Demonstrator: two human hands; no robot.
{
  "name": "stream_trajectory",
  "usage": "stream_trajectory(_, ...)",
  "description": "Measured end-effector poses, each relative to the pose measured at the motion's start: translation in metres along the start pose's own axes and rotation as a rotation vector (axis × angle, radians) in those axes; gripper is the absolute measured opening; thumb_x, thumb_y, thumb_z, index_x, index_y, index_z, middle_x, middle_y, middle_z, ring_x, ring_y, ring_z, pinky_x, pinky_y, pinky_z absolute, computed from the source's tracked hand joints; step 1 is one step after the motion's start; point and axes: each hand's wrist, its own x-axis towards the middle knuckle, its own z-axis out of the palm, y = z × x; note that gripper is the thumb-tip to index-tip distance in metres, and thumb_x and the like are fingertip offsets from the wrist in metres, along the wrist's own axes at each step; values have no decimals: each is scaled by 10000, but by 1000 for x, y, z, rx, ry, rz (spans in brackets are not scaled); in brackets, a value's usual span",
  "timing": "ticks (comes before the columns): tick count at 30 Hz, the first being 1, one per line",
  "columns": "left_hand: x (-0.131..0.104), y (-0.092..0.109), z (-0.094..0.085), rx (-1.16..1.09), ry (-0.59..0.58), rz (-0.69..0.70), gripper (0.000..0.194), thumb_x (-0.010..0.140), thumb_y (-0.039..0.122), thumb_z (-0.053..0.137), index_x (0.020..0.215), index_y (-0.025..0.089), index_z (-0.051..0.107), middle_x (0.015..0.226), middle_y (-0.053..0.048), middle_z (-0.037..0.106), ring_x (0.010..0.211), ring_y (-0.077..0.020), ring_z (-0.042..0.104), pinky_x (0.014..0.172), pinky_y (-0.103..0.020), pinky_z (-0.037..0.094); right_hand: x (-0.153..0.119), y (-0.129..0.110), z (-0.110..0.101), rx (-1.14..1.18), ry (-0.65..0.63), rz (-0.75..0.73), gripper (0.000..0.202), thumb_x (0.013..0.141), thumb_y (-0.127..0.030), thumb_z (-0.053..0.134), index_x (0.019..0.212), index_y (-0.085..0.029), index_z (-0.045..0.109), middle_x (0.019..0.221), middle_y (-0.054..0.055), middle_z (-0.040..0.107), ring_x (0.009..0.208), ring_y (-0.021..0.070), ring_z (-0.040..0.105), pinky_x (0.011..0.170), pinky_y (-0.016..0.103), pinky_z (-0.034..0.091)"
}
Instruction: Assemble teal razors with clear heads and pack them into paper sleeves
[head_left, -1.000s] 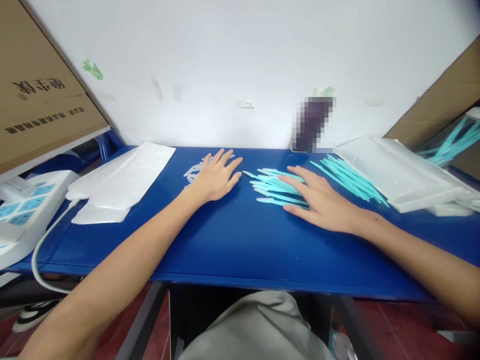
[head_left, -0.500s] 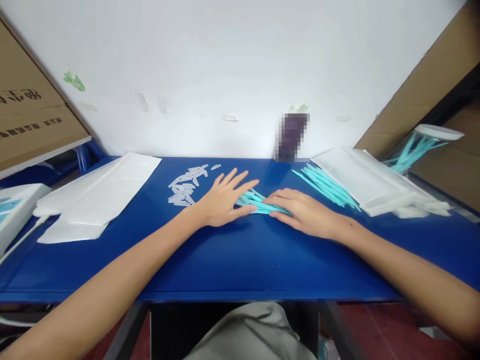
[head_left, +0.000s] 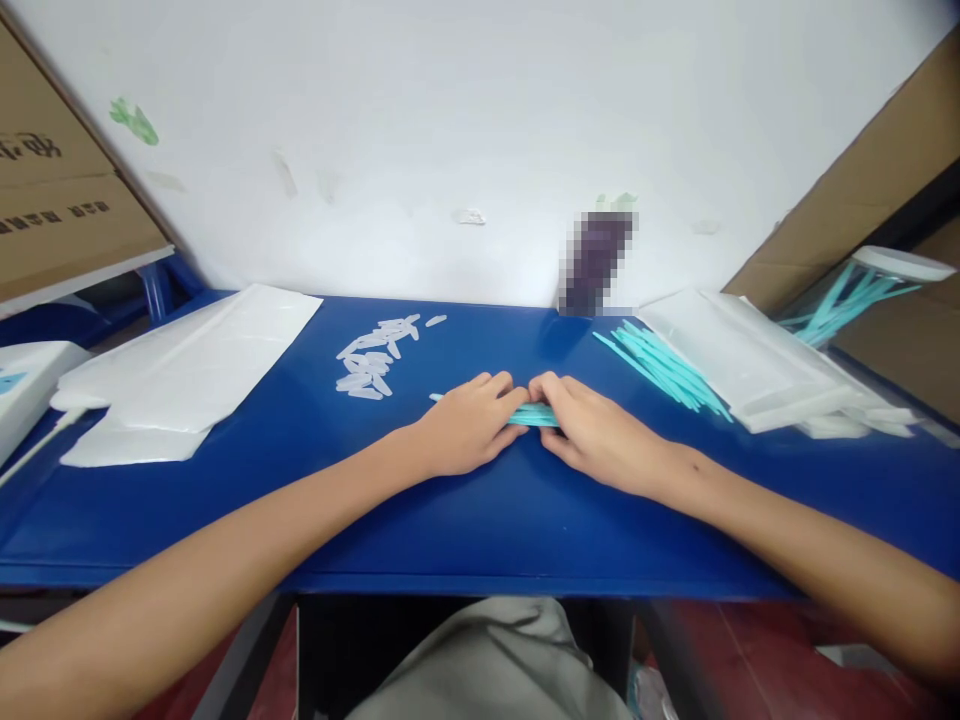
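Both hands grip one bundle of thin turquoise sticks (head_left: 534,415) over the middle of the blue table. My left hand (head_left: 471,425) is closed round its left part, and a pale stick end pokes out beyond the knuckles. Close by on the right, my right hand (head_left: 592,430) has its fingers curled round the other part. Between the two hands a short stretch of the sticks shows; the rest is hidden by the fingers. A second pile of turquoise sticks (head_left: 664,368) lies to the right, behind my right hand. Small translucent pieces (head_left: 367,360) are scattered behind my left hand.
White plastic sheets or bags (head_left: 202,375) lie at the left, beside a white device (head_left: 34,385). More clear bags (head_left: 757,365) are at the right, near a tub of turquoise sticks (head_left: 851,295). A blurred dark object (head_left: 598,262) leans against the wall. Cardboard (head_left: 60,190) stands at left.
My left hand was spread open over the sticks and has now closed round them. My right hand has curled its fingers. The loosely fanned sticks are now gathered together, and the view has shifted slightly.
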Motion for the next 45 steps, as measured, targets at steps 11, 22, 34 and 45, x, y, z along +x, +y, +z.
stream_trajectory(11, 1, 5, -1, 116, -4, -245, 308, 986, 276, 487, 1244, 109, 511, 1216, -169, 604, 1057, -318, 621, 909, -453, 563, 35, -27, 5, -363, -205, 100, 224, 987, -170, 423, 1175, -132, 539, 1108, 182, 689, 1014, 339, 674, 812, 433, 507)
stream_trajectory(22, -6, 12, 2, -150, 112, -183, 633, 825, 204, 572, 1436, 158, 413, 1272, -147, 582, 1145, -323, 541, 1021, -536, 519, 45, -24, -11, -286, -416, -49, 243, 908, -114, 501, 1095, -100, 655, 1127, 216, 723, 900, 301, 726, 721, 382, 542)
stream_trajectory(34, -11, -23, -25, -433, 719, -74, 385, 982, 407, 442, 1306, 218, 530, 1334, -137, 629, 1253, -279, 599, 1079, -455, 505, 45, -16, 0, -316, -154, 180, 207, 975, -269, 454, 1087, -191, 609, 836, 115, 740, 685, 277, 686, 566, 340, 340)
stream_trajectory(45, 42, 11, -100, -861, 683, 12, 561, 1120, 410, 151, 1264, 217, 658, 1233, -60, 733, 1167, -232, 729, 960, -376, 595, 71, -26, -3, 956, 302, -25, 425, 864, -420, 740, 654, -232, 421, 565, -77, 373, 527, 90, 330, 510, 265, 303)
